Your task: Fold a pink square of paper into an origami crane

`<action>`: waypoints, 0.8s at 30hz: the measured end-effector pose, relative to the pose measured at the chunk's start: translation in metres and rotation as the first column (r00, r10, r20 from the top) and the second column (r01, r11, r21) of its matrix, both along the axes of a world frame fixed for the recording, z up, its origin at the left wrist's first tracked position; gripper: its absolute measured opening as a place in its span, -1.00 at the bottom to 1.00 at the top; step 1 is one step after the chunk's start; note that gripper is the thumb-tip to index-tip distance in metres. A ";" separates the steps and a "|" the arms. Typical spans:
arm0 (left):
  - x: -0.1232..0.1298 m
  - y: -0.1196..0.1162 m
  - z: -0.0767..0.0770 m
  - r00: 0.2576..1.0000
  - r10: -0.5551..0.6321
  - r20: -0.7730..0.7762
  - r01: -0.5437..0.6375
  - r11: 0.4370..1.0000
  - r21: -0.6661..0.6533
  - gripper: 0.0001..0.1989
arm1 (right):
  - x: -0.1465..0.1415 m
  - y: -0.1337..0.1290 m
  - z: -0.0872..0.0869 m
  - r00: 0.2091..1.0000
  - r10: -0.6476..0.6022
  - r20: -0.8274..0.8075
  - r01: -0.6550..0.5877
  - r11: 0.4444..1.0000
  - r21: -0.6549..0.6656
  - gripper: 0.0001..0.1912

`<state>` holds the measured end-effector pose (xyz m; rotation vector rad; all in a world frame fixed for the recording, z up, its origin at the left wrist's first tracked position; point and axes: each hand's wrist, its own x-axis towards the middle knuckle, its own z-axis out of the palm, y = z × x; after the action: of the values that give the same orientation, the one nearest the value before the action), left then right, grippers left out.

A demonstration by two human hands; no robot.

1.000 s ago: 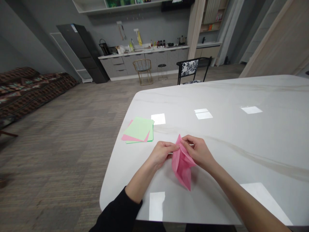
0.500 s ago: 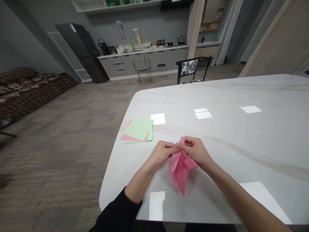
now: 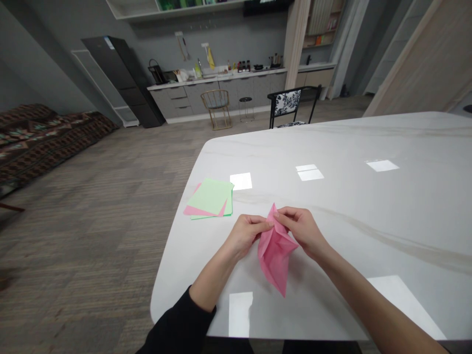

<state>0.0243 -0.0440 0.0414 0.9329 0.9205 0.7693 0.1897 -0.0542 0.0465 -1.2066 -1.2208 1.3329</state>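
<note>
A sheet of pink paper [image 3: 276, 255], creased and partly folded, is held up just over the white table. Its narrow tip points away from me, while the wider, loose part hangs toward me and ends in a point. My left hand [image 3: 248, 235] pinches the paper's left side below the tip, thumb on top. On the right side, nearer the tip, my right hand [image 3: 300, 228] grips it between thumb and fingers. The fingers beneath the paper are partly hidden.
Loose green and pink paper sheets [image 3: 210, 197] lie in a stack toward the table's left edge. The white table [image 3: 354, 196] has rounded corners and bright light reflections. A black chair [image 3: 289, 104] stands beyond its far edge, with a kitchen counter [image 3: 221, 76] behind.
My right thumb has shifted away from my left one, so the hands are slightly farther apart. The paper's tip shows more and has moved a little left; its lower point has swung slightly right.
</note>
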 end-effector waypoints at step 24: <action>0.002 0.002 -0.003 0.990 0.122 0.076 -0.128 0.989 0.071 -0.78 | 0.001 0.002 -0.008 0.998 -0.020 0.067 0.014 0.995 0.094 -0.76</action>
<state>0.0262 -0.0417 0.0380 0.9142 0.8984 0.9445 0.1904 -0.0525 0.0383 -1.2011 -1.3041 1.2174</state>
